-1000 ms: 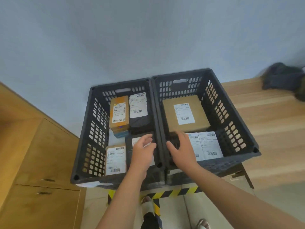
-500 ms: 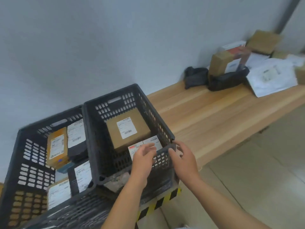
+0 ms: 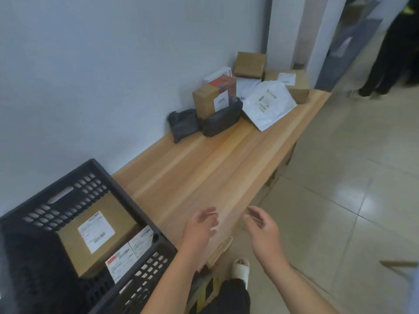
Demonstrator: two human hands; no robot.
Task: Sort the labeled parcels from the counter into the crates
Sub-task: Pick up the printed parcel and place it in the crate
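Moved off crate (image 3: 130, 200): left hand (image 3: 199, 230), right hand (image 3: 263, 230) | grips loose, empty | three parcels (image 3: 97, 234) inside

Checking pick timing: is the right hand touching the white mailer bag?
Apart. The head view shows a stretch of bare counter between the right hand and the white mailer bag.

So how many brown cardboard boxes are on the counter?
3, all at its far end: a red-topped box behind the black bag, a plain box against the wall, a third box behind the white mailer. The pile may hide others.
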